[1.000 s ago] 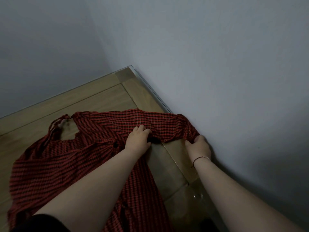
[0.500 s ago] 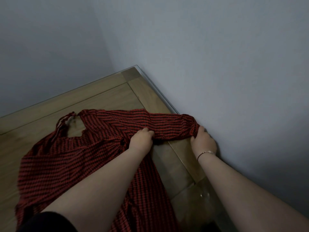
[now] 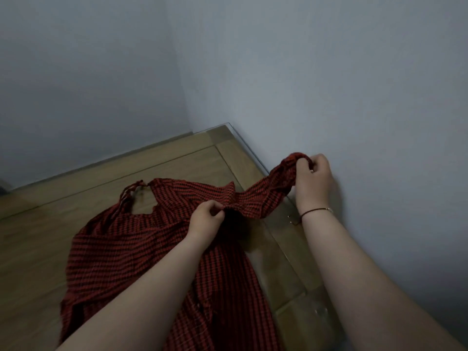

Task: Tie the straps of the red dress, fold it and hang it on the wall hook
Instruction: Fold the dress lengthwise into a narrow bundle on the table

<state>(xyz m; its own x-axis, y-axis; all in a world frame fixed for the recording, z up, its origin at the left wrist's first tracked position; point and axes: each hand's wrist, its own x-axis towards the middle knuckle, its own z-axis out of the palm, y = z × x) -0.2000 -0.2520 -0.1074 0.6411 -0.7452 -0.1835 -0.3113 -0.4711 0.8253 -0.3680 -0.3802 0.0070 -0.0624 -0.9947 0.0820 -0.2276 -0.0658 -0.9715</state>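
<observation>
Fingers (image 3: 302, 164) pinching checked red dress (image 3: 121, 252) (crumpled)

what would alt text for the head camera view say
Two bare hands hold a red checked dress spread on a wooden table in a grey-walled corner. The right hand lifts one end off the table; the left hand pinches the fabric nearer the middle.
</observation>
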